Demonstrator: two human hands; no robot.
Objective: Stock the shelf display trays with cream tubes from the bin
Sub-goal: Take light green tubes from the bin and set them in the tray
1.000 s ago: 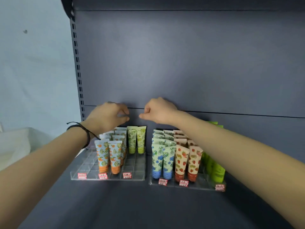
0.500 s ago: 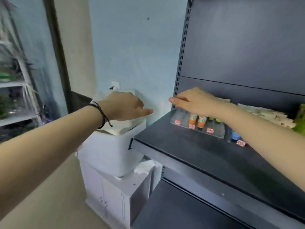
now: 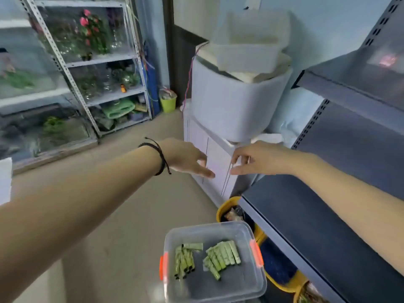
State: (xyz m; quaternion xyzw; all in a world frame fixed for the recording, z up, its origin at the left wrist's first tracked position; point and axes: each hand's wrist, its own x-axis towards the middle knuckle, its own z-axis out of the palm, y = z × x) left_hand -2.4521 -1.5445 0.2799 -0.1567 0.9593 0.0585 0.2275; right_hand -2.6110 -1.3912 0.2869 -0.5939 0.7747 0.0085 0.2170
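A clear plastic bin (image 3: 258,278) with orange latches sits low at the bottom centre. Two groups of green cream tubes (image 3: 222,258) lie flat inside it. My left hand (image 3: 185,157), with a black cord on the wrist, hovers above the bin with relaxed fingers and holds nothing. My right hand (image 3: 260,158) hangs beside it, fingers loosely spread, also with nothing in it. Both hands are well above the bin and apart from it. The dark shelf (image 3: 310,217) runs along the right; its display trays are out of view.
A white cabinet (image 3: 213,165) with a large white container (image 3: 236,99) and a clear tub stands behind the hands. A yellow basket (image 3: 227,206) sits under the shelf edge. A metal rack (image 3: 105,62) with plants and jars stands at the left.
The view swung from the shelf trays left and down to the floor bin. Both hands came away from the trays and now hang over the bin, still holding nothing.
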